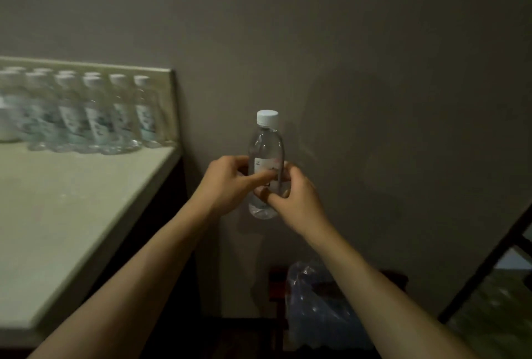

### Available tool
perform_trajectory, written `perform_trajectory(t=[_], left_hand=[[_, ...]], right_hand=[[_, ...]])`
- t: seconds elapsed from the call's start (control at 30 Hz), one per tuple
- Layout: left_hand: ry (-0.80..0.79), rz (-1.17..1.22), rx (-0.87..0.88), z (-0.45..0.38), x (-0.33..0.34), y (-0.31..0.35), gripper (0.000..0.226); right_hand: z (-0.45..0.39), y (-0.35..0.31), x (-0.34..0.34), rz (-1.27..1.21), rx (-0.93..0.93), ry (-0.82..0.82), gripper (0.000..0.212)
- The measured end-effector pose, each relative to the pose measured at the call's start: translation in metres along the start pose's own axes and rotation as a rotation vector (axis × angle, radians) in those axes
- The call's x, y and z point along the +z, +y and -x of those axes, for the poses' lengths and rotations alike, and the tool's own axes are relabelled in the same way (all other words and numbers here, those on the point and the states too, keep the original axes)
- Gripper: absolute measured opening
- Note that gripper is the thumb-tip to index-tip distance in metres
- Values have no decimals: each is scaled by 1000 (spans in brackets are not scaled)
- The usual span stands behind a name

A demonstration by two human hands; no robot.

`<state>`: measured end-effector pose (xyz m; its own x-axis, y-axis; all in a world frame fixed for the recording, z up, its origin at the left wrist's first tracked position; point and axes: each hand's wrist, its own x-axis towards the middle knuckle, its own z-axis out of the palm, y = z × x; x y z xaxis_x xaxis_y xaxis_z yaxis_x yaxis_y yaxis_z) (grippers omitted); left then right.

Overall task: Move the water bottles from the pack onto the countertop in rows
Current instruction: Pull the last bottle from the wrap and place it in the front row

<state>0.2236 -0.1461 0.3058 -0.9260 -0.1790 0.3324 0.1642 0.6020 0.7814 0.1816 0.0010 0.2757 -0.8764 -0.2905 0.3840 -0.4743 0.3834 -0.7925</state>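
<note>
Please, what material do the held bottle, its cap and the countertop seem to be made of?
Bottle: clear, glossy plastic, probably; the wall shows through it. Cap: white opaque plastic, apparently ribbed. Countertop: pale, matte, stone-like slab; blur leaves this open.

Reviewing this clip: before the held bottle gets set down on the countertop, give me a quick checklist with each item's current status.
1. Grip on the water bottle: left hand and right hand both hold it: ok.
2. Bottle upright, white cap on: ok.
3. Free space on the countertop in front of the rows of bottles: ok.
4. Standing rows straight and stable: blurred, cannot tell.
5. Bottle over the countertop: not ok, it is right of the edge.
6. Bottles left in the plastic pack below: cannot tell.
</note>
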Motion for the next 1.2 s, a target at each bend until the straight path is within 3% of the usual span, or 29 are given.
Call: perform_trajectory(t=[0.37, 0.5, 0.57, 0.67, 0.87, 1.2], left_hand=[[206, -81, -34, 23, -151, -37, 37], [159, -128, -88, 11, -198, -79, 38], [140, -130, -86, 2, -219, -108, 26], [97, -78, -60, -20, -244, -150, 23], [172, -170, -74, -68, -253, -199, 42], [250, -250, 20, -100, -236, -224, 19]], right_hand=[[-20, -109, 116, -54, -125, -85, 42], [-38, -121, 182, -41, -92, -122, 45], [-50, -126, 218, -43, -60, -150, 48], [-72, -136, 263, -9, -12, -102, 48], [-110, -137, 308, 118, 98, 4, 36], [-140, -129, 332, 267, 152, 136, 39]])
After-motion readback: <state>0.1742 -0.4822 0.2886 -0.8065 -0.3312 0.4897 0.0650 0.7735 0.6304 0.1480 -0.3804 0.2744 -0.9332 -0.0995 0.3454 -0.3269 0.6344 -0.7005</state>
